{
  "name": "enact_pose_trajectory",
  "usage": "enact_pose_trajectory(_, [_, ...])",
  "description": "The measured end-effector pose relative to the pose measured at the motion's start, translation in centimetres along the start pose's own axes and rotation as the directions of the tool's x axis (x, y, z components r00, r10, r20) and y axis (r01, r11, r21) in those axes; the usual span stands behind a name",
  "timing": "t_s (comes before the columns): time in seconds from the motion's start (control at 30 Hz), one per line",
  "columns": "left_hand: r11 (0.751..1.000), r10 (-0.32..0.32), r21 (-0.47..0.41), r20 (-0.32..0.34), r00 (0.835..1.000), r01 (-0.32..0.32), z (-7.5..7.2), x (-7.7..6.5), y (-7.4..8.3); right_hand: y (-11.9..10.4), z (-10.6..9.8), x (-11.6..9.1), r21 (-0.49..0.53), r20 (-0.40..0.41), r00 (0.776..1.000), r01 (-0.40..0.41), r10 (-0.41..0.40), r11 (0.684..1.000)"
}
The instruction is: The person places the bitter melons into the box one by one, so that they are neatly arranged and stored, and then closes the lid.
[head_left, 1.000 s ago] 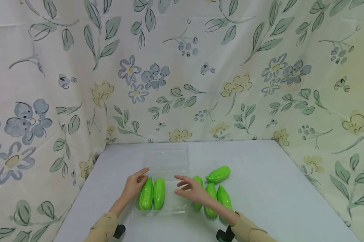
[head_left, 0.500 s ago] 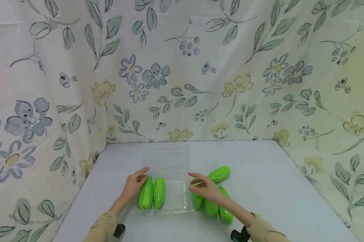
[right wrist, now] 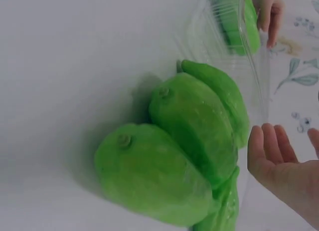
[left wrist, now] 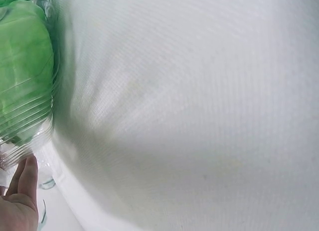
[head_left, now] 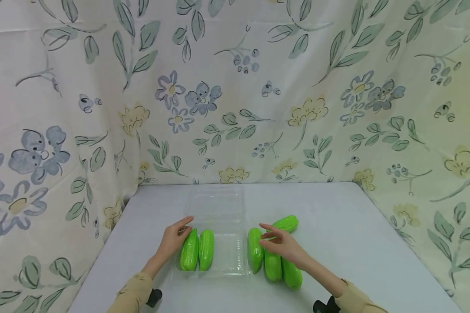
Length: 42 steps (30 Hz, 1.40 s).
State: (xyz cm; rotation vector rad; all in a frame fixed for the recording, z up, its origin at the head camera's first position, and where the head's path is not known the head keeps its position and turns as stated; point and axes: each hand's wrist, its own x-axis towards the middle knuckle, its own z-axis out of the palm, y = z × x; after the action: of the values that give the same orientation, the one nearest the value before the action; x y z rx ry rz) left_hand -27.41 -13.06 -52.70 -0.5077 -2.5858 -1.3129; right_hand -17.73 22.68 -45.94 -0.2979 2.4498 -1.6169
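Two green, gourd-like vegetables (head_left: 206,250) lie side by side in the left half of a clear plastic clamshell box (head_left: 230,274). My left hand (head_left: 174,238) rests at the box's back left corner, close to the leftmost vegetable; the left wrist view shows its straight fingers (left wrist: 30,178) right at the ribbed wall. My right hand (head_left: 283,247) is over the group to the right of the box, fingers apart and holding nothing. Beneath and around it are several more green vegetables, the nearest to the box being one slim piece (head_left: 255,250). The right hand and forearm partly hide the others.
The clear lid (head_left: 216,206) lies folded back behind the box. One vegetable (head_left: 287,223) lies slantwise at the back of the loose group. The white table (head_left: 356,243) ends at a floral curtain (head_left: 235,108).
My right hand has moved away from over the box, rightward to above the loose vegetables. The left hand stays at the box corner, and both vegetables in the box lie unmoved.
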Motion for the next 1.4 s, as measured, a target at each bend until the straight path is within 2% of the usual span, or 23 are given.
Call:
enact_pose_trajectory(0.63, [1.000, -0.012, 0.014, 0.012, 1.000, 0.012, -0.2, 0.0, 0.3, 2.0, -5.5, -1.4, -0.123, -0.097, 0.995, -0.048, 0.037, 0.991])
enact_pose_trajectory(0.9, [1.000, -0.012, 0.009, 0.012, 1.000, 0.012, -0.1, 0.0, 0.2, 3.2, -6.3, -1.7, -0.124, -0.100, 0.988, -0.129, 0.117, 0.984])
enact_pose_trajectory(1.1, [1.000, -0.005, 0.008, 0.011, 1.000, 0.005, -0.1, 0.0, 0.1, 4.1, -6.3, -1.9, -0.113, -0.063, 0.980, -0.193, 0.186, 0.975])
enact_pose_trajectory(1.4, [1.000, -0.015, 0.010, 0.015, 1.000, 0.014, -0.1, 0.0, 0.1, 4.3, -5.8, -2.2, -0.115, 0.056, 0.978, -0.196, 0.203, 0.974])
